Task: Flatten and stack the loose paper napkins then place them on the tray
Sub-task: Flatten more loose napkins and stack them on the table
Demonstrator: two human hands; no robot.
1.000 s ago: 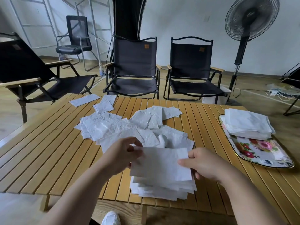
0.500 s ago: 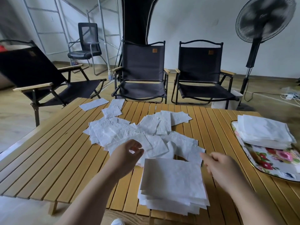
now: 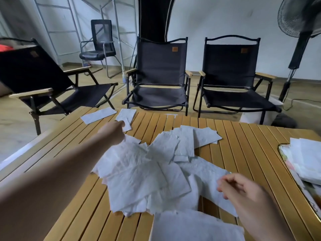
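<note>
Far left on the counter [image 3: 243,140], a single napkin [image 3: 98,115] lies flat near the back edge, well apart from the rest. Just beside it sit two overlapping napkins [image 3: 127,115], and that's where the left hand [image 3: 112,132] is, arm stretched long across the slats, fingertips at the near edge of that pair. The back of the hand faces the camera, so I can't tell whether it pinches the paper or only touches it.

In the middle is the big loose pile [image 3: 149,171]: crumpled, creased sheets overlapping every which way. This stuff is feather-light, soft and limp, and it tears easily, so my call is a gentle pinch at a corner or edge, one sheet at a time, then a flat palm to smooth it. A sheet that's dragged will probably bunch up or pull its neighbours along.

At the bottom edge, nearest the person, sits the neat stack [image 3: 196,226] in progress, squared up on the counter.

On the right, the right hand [image 3: 243,190] hovers over the pile's right side, its fingers [image 3: 229,180] loosely curled and holding nothing.

Far right is the flowered tray [image 3: 287,161], already carrying a stack of flattened napkins [image 3: 307,160]. Plenty of loose sheets are left to flatten. When the near stack is lifted, I'd grip it from both sides so nothing slides off.
</note>
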